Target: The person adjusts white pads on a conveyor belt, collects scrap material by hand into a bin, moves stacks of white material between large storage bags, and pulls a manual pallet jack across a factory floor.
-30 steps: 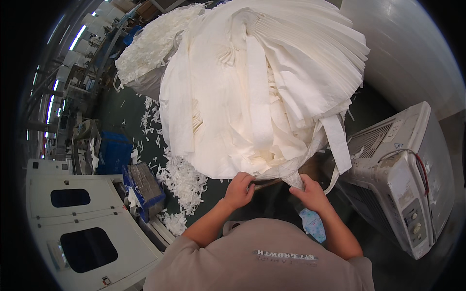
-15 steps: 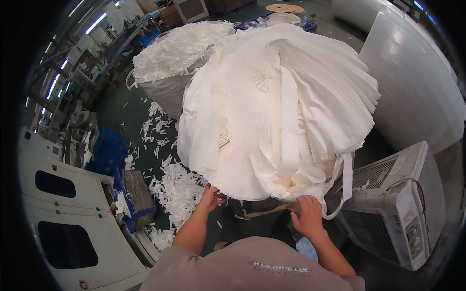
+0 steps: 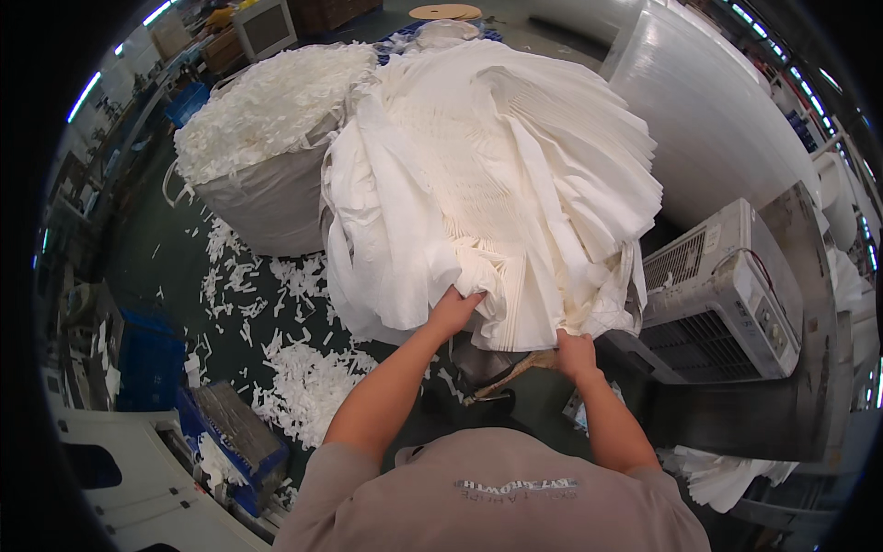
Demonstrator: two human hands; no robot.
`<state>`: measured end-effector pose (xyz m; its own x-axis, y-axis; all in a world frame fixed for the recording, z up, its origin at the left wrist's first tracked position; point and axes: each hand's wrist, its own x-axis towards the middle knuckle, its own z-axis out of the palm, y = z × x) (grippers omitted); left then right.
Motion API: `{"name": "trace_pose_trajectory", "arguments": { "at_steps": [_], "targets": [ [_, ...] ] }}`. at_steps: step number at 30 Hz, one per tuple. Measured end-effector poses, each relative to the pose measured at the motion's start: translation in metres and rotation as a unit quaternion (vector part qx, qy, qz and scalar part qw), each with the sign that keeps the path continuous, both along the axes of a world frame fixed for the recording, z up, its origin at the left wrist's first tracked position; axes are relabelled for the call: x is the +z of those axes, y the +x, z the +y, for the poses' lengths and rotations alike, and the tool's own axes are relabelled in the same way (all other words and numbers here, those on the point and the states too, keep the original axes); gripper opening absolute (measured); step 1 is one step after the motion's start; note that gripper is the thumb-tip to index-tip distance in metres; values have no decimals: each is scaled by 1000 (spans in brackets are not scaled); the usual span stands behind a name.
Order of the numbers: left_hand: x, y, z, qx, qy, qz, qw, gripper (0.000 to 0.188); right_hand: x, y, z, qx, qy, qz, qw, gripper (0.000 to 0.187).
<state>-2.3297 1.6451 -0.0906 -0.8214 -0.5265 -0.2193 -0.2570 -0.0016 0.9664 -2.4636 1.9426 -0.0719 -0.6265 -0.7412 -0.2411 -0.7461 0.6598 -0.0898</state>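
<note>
A big heap of layered white sheet fabric (image 3: 414, 184), folded into many pleats, rises in front of me and hides most of what holds it. My left hand (image 3: 453, 311) is closed round a bunched fold at the heap's near side. To its right, my right hand (image 3: 577, 357) grips the low near edge of the white material, fingers mostly hidden. Between and below the hands, a dark and tan piece (image 3: 506, 368) hangs under the heap; I cannot make out its kind.
Left of the heap stands a bulk bag (image 3: 267, 207) piled with white scraps (image 3: 276, 92). More scraps (image 3: 317, 386) litter the green floor. A boxy grey-white air cooler (image 3: 727, 304) is close on the right, before a large wrapped roll (image 3: 708, 120). Blue crates (image 3: 152, 354) stand at left.
My left hand has moved up and right from the heap's lower edge and taken hold of a fold. My right hand has closed on the edge. The view has turned rightward.
</note>
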Motion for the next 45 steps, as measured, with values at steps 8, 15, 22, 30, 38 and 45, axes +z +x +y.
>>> {"name": "trace_pose_trajectory", "arguments": {
  "at_steps": [8, 15, 22, 30, 38, 45],
  "targets": [
    [-50, 10, 23, -254, -322, -359, 839, 92, -3, 11, -8, 10, 21, -26, 999, 39],
    [-19, 46, 7, -381, -412, -369, 741, 78, 17, 47, -51, 38, -116, -44, 992, 90],
    [17, 56, -6, -428, -460, -259, 734, 25, 25, 26, -168, 10, 93, -166, 982, 77],
    [30, 59, -27, -532, -393, -175, 730, 25, -96, 5, -211, -9, 278, -143, 950, 92],
    [-41, 123, -154, -437, -555, -234, 668, 31, 39, -7, -266, 2, 192, -321, 927, 75],
    [-20, 107, -165, -419, -466, -112, 771, 16, 116, 84, -430, 202, -265, -189, 924, 52]
  ]
}}
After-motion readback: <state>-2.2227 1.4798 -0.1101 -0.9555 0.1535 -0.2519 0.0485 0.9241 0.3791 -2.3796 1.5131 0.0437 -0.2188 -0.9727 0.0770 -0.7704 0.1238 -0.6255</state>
